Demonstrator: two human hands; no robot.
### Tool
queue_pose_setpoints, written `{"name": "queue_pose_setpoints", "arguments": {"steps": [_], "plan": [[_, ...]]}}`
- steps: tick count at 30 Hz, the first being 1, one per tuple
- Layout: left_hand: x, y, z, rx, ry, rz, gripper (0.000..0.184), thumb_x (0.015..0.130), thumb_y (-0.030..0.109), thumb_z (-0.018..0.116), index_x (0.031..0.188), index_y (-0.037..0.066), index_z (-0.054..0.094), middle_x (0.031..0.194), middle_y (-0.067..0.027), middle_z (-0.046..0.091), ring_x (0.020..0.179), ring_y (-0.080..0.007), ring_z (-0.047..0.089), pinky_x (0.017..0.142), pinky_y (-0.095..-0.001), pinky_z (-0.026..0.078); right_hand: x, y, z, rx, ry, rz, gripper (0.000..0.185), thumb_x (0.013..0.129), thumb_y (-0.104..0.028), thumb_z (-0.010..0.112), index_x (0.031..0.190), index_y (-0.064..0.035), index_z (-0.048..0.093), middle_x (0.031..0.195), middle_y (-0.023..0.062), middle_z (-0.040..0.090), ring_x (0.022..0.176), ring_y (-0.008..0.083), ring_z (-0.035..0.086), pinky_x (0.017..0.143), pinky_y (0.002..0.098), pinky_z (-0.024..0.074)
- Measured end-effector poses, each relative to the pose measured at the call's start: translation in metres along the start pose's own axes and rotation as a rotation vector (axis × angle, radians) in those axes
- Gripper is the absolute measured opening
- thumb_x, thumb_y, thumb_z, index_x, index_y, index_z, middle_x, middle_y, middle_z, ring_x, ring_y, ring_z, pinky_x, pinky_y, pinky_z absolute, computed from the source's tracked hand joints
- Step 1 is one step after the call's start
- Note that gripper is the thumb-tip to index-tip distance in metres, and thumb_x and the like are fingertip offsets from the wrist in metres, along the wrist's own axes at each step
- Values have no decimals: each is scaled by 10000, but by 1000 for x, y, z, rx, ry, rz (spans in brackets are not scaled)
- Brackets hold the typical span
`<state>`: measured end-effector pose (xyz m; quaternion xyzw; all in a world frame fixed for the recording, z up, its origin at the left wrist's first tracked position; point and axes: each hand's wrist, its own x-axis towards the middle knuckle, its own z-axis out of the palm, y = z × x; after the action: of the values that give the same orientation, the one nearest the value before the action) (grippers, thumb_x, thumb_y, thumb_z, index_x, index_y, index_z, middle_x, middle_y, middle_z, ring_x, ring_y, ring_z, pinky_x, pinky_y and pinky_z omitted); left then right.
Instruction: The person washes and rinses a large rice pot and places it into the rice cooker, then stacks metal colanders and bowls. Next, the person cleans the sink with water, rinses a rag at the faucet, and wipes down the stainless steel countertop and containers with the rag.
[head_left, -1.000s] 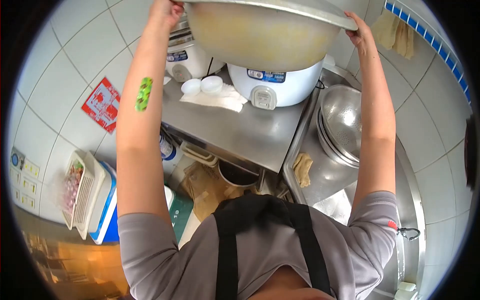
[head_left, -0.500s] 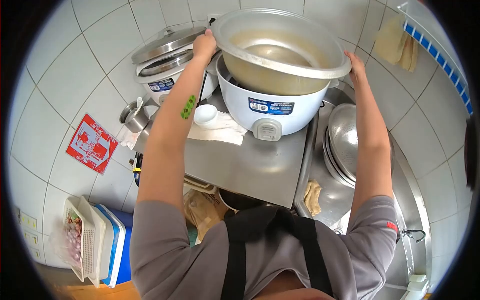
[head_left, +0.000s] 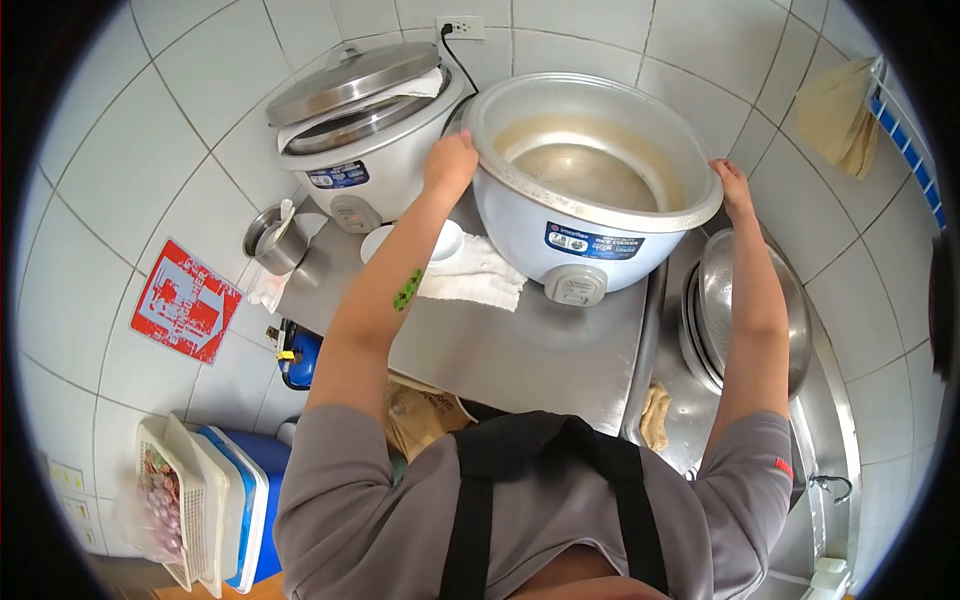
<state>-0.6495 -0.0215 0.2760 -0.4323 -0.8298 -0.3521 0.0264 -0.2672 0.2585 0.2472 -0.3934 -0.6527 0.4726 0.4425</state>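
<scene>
A large metal inner pot (head_left: 590,172) with a stained inside sits down in a white rice cooker (head_left: 510,228), its wide rim resting on top of the cooker's body. On the left side of that rim, my left hand (head_left: 452,163) is closed around the edge. My right hand (head_left: 734,186) grips the rim's right side, fingers partly hidden behind it. Under my left forearm, a small white bowl (head_left: 447,242) stands on a folded white cloth (head_left: 480,280) in front of the cooker.
A second rice cooker (head_left: 385,178) with a tilted lid (head_left: 350,82) stands at the left. A steel pot (head_left: 278,245) is near the wall. On the right, the steel sink holds nested colanders (head_left: 745,290) and a tan cloth (head_left: 655,415). A power cord (head_left: 462,66) runs to the wall outlet.
The inner pot has gone down into the rice cooker, from tilted above it to level. Both hands have lowered with it, still on the rim. The view has shifted.
</scene>
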Motion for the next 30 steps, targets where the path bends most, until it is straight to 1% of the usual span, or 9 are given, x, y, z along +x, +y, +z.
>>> {"name": "queue_pose_setpoints", "arguments": {"steps": [7,11,14,15,16,17,19,26,30], "plan": [[10,-22,-6,157,-132,119,383,850,290,343,841,-1,593,867,-207,578,834,-357,540,733,-438,414,14,9,-6,-246,-13,-1,428,758,-344,554,968,28,535,833,69,568,729,134,509,654,257,402],[67,-23,-80,413,-216,158,407,814,355,397,844,3,599,934,-195,567,883,-332,535,756,-416,418,-29,-48,-9,-497,74,39,450,786,-402,524,964,10,553,782,49,561,699,124,497,638,252,395],[134,-27,-142,486,73,273,337,775,289,440,838,5,609,926,-190,576,887,-329,540,768,-397,425,-62,-65,-36,-517,46,57,444,806,-403,500,967,7,555,749,32,555,676,107,489,597,233,384],[181,-48,-154,566,165,323,312,771,254,437,831,4,614,919,-193,578,877,-333,544,764,-396,428,-72,-65,-49,-624,1,220,427,807,-402,498,993,-22,556,760,14,554,662,94,485,576,213,370],[225,-68,-163,609,183,297,294,766,223,431,836,3,615,928,-194,576,878,-333,546,768,-394,429,-85,-51,-56,-893,27,176,414,794,-395,513,1045,-67,546,866,67,571,775,149,523,671,253,399],[261,-87,-168,650,201,277,279,761,191,426,841,2,617,937,-195,573,879,-333,547,771,-393,429,-92,-2,-101,-1543,37,-134,442,753,-355,566,1113,-105,507,1079,126,508,971,232,477,815,327,377],[308,-113,-167,761,143,261,275,752,207,444,834,12,619,897,-186,582,844,-339,551,742,-393,431,-149,-57,-44,-1781,217,291,531,707,-312,612,1175,-117,450,1230,122,381,1108,296,365,909,395,311],[403,-187,-155,835,-349,509,270,694,145,490,849,-46,601,866,-246,569,787,-370,561,679,-379,448,-238,-37,-106,-1441,322,75,493,733,-233,606,1191,-161,439,1166,135,391,1082,293,381,902,390,322],[387,-170,-144,677,-279,272,275,699,157,495,868,-34,598,875,-221,581,817,-353,562,697,-380,443,-277,-39,-123,-1409,440,16,457,759,-210,588,1187,-148,443,1153,144,399,1097,286,375,911,385,320]]}}
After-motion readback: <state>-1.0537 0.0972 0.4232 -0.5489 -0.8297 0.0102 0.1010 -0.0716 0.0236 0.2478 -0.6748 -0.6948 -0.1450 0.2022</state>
